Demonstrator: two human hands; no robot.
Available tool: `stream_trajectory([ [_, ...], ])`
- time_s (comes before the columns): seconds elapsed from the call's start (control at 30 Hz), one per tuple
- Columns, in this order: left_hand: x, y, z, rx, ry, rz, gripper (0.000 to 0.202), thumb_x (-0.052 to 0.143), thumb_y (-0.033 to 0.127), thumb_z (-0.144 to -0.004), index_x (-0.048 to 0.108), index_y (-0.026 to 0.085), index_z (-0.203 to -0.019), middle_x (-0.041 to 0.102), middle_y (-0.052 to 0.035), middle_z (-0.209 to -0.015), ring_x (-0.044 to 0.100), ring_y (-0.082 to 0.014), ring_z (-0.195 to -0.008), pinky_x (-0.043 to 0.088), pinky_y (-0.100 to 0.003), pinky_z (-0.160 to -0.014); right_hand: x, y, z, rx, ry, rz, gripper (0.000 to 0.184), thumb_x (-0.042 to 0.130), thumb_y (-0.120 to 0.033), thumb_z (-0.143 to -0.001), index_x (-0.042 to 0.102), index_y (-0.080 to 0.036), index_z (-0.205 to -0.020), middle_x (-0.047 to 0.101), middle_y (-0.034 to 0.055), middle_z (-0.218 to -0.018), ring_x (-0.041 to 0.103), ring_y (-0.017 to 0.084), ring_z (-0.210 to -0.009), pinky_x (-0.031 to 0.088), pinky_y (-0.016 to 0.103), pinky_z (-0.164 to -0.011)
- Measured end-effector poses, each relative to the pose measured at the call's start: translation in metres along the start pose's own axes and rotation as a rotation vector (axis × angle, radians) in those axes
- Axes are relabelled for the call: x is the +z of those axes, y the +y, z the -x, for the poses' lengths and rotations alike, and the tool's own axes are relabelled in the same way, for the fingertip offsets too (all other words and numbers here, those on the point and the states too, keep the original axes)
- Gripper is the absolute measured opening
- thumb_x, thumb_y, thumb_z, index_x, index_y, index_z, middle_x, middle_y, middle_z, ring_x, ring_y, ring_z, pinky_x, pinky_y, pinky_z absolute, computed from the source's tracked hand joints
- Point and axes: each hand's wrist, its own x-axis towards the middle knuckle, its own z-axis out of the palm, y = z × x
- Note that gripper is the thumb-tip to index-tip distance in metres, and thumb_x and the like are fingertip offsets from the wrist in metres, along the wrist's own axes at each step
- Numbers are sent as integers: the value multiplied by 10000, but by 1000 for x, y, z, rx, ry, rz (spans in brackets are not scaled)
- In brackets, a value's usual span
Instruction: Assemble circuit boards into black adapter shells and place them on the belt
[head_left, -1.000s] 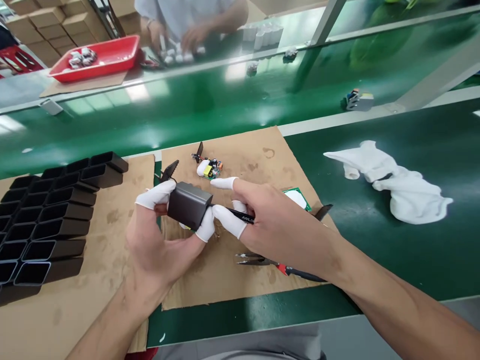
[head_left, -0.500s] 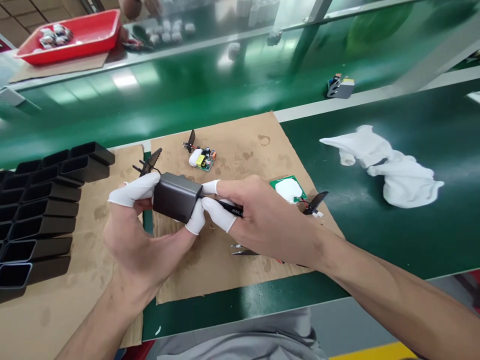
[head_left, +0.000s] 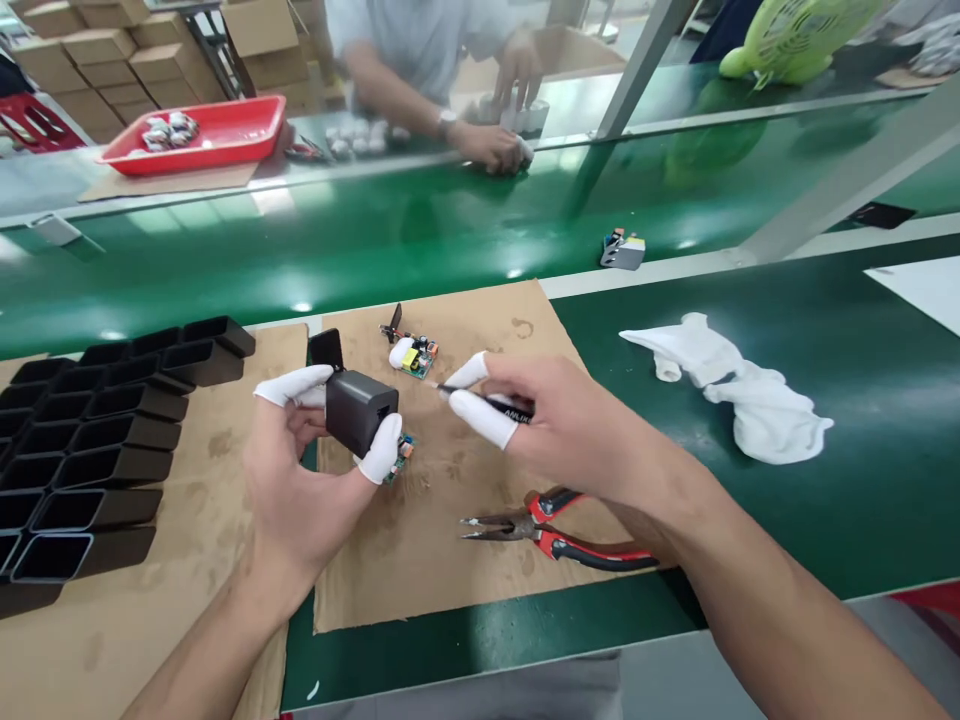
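My left hand (head_left: pixel 300 470), with white finger cots, grips a dark grey charger housing (head_left: pixel 360 410) between index finger and thumb, above the brown cardboard mat (head_left: pixel 450 520). A small circuit board (head_left: pixel 400 455) peeks out under the thumb. My right hand (head_left: pixel 555 420) pinches a thin black tool (head_left: pixel 487 402), its tip pointing left and a short gap away from the housing. Another circuit board (head_left: pixel 415 355) with a white part lies on the mat just beyond.
Rows of empty black housings (head_left: pixel 97 440) fill the left. Red-handled pliers (head_left: pixel 562 530) lie on the mat in front. A white cloth glove (head_left: pixel 735 385) lies to the right. Beyond the green conveyor belt (head_left: pixel 375 240), another person handles white parts beside a red tray (head_left: pixel 202 130).
My right hand has pulled the tool tip back from the housing to the right. The left hand has turned the housing. The pliers are uncovered.
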Motion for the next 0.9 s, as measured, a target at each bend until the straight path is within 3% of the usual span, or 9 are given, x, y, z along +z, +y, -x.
stream_trajectory([
  [0.07,-2,3,0,-44,-25,41,548,880,337,-850,614,218,-1314,763,-26,-1029,792,-189,-846,656,-299,-721,-3,8,-5,8,184,241,183,745,-394,-1025,798,-223,-1061,735,38,-873,656,236,-821,440,358,-763],
  [0.13,-2,5,3,-23,-29,1,567,883,342,-854,609,214,-1334,774,-40,-1052,796,-195,-857,660,-303,-735,1,10,-7,-25,270,288,311,857,-439,-951,811,-202,-1146,795,116,-1121,718,316,-1051,494,429,-930],
  [0.27,5,9,12,235,45,-234,681,884,361,-852,568,196,-1432,774,-66,-1079,765,-216,-816,631,-313,-673,23,-3,-2,-109,145,-183,343,798,-435,-1007,781,-229,-1281,821,79,-1245,748,262,-1092,575,411,-975],
  [0.43,4,29,21,447,105,-301,658,847,292,-938,535,186,-1508,739,-103,-1132,754,-265,-942,672,-403,-833,38,-9,-1,-145,1,-642,473,894,-510,-953,791,-257,-1338,846,61,-1272,794,242,-1135,629,410,-1090],
  [0.53,-15,40,38,254,10,-21,678,894,345,-951,538,224,-1515,735,-119,-1252,783,-266,-1069,696,-395,-921,34,-16,3,-156,-133,-920,601,958,-550,-899,780,-253,-1390,839,86,-1336,814,254,-1226,617,438,-1181],
  [0.63,-32,36,71,16,-110,136,630,911,403,-959,600,254,-1486,726,-155,-1405,796,-300,-1215,710,-417,-1002,37,-29,18,-184,-225,-987,562,939,-520,-940,784,-292,-1430,852,84,-1312,826,255,-1235,637,453,-1168],
  [0.7,-35,25,96,10,-62,169,517,924,422,-955,668,252,-1371,750,-153,-1397,799,-311,-1237,712,-436,-1029,47,-36,32,-243,-241,-962,487,857,-539,-1011,794,-311,-1437,829,91,-1372,810,261,-1285,649,451,-1156],
  [0.77,-30,13,115,14,61,175,382,904,392,-981,687,244,-1259,803,-111,-1259,833,-268,-1124,730,-390,-966,63,-39,46,-269,-155,-834,415,772,-516,-1077,797,-327,-1445,760,99,-1510,746,265,-1407,612,445,-1211],
  [0.9,-17,2,129,-49,145,71,200,832,303,-1023,729,233,-1179,844,-94,-1194,842,-260,-1103,718,-384,-977,106,-31,70,-169,251,-406,390,697,-401,-1117,766,-337,-1496,748,115,-1538,714,278,-1464,572,455,-1266],
])
